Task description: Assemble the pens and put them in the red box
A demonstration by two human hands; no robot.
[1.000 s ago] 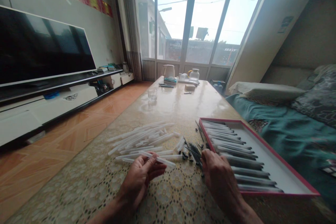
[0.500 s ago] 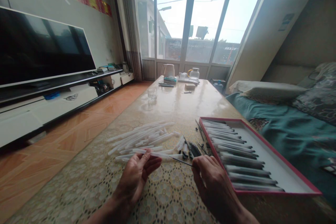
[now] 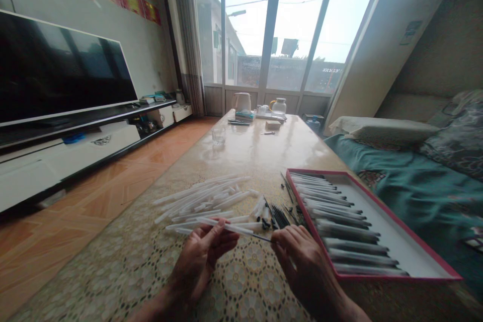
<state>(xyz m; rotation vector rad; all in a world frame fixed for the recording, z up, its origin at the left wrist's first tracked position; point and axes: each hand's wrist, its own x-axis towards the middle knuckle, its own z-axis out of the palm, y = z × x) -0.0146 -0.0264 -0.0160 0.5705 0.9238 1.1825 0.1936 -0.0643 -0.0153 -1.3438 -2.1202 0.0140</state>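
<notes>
Between thumb and fingers, my left hand [image 3: 206,249] pinches a white translucent pen barrel [image 3: 238,229] that points to the right. My right hand [image 3: 300,251] grips a thin dark pen refill [image 3: 262,237], whose left end meets the barrel's open end; part of it seems to be inside. Behind my left hand lies a loose heap of white pen barrels [image 3: 204,198]. Dark refills [image 3: 279,215] lie in a bunch just beyond my right hand, with small black pen parts [image 3: 265,223] next to them.
A red-rimmed box [image 3: 426,249] on the right holds a row of pens [image 3: 350,241] with dark ends. Farther back on the table [image 3: 241,161] stand a drinking glass [image 3: 218,136], a glass pitcher [image 3: 279,106] and a kettle [image 3: 242,102]. A sofa [image 3: 392,181] borders the right side.
My left hand has moved slightly right with the barrel, and my right hand slightly left. Less of the refill shows between them. The heap and box look the same.
</notes>
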